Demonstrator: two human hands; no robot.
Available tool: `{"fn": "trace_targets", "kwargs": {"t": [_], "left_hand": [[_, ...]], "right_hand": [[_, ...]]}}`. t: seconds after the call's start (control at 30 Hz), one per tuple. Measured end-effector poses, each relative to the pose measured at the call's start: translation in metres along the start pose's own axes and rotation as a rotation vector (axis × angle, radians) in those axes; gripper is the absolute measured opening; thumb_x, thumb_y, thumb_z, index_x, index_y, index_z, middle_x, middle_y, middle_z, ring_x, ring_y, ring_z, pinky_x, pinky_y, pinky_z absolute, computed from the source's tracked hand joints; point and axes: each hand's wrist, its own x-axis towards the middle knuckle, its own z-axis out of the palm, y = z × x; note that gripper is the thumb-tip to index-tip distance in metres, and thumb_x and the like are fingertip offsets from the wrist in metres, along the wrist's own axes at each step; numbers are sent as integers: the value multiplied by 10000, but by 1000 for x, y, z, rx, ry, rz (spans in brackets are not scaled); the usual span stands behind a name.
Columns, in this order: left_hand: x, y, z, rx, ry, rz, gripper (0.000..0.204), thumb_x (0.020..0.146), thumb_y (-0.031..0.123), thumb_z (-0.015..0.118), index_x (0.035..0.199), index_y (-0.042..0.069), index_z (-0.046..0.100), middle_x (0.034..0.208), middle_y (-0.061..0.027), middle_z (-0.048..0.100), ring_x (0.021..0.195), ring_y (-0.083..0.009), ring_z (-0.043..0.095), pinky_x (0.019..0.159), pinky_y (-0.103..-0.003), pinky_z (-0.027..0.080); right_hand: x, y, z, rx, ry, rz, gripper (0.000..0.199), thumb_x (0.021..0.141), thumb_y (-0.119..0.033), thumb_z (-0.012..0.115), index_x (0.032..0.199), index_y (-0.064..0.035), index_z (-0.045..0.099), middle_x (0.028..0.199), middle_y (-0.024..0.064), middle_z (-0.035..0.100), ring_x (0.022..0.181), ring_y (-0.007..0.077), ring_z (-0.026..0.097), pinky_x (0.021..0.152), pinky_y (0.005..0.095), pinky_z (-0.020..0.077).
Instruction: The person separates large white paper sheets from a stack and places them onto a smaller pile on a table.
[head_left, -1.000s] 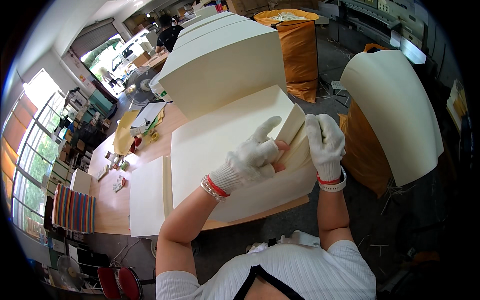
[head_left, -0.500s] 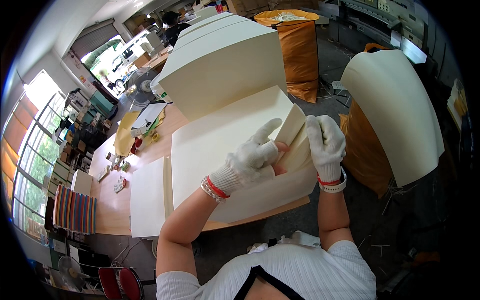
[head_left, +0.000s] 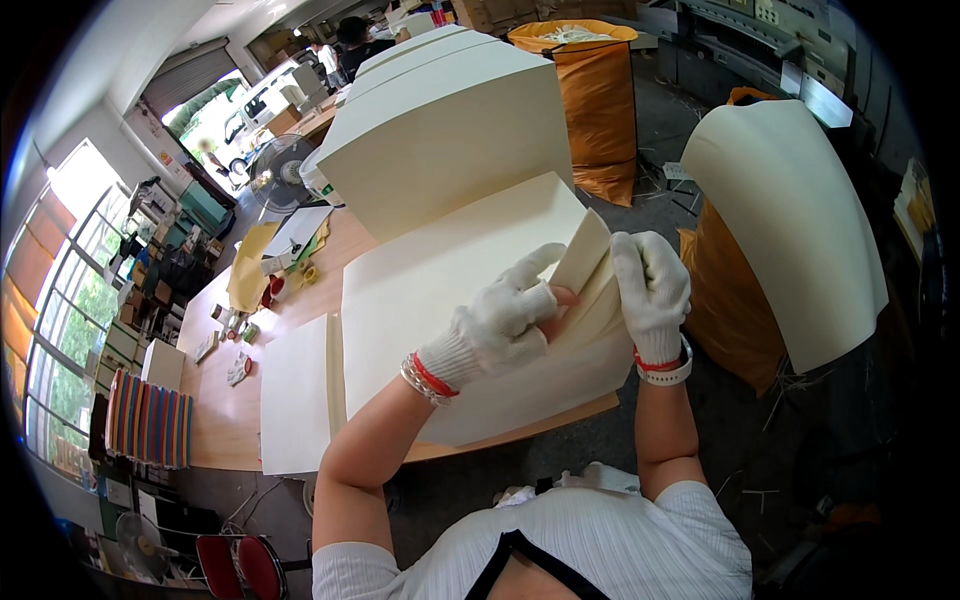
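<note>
A stack of large cream paper sheets [head_left: 430, 285] lies on the table, its right corner bent upward. My left hand [head_left: 497, 325], in a white knit glove with bare fingertips showing, is closed on the turned-up corner flap [head_left: 582, 252]; the thumb side lies along its left and the fingertips along the lower edge. At the right edge of the stack, my right hand [head_left: 652, 290], also gloved, is closed on the sheet edges. Its fingertips are curled out of sight. Fanned sheet edges show between the two hands.
Behind the sheets rises a tall block of stacked paper [head_left: 450, 140]. A smaller paper pile [head_left: 295, 400] lies left, beside tape rolls and small items. Orange sacks [head_left: 600, 120] stand on the floor, with a large curved sheet [head_left: 790, 230] over one at right. A fan [head_left: 280, 172] stands beyond.
My left fingertips have shifted slightly and drawn together at the flap's lower edge. My right hand has barely moved. In the background, people have shifted and a white-clad person now shows.
</note>
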Motion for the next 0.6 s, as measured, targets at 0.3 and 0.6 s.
{"fn": "trace_targets", "kwargs": {"t": [0.3, 0.6], "left_hand": [[1, 20, 0, 35, 48, -76, 365, 745, -101, 643, 1067, 58, 708, 1455, -275, 480, 1167, -395, 627, 895, -369, 532], [-1, 3, 0, 22, -3, -20, 391, 716, 61, 818, 1080, 113, 684, 1458, -276, 453, 1176, -413, 608, 904, -400, 544]], "right_hand": [[0, -2, -3, 41, -19, 15, 121, 930, -74, 662, 846, 13, 651, 719, 83, 593, 644, 205, 580, 586, 337, 456], [-1, 3, -1, -8, 10, 19, 114, 922, -70, 670, 844, 12, 654, 712, 78, 593, 624, 202, 575, 571, 329, 455]]}}
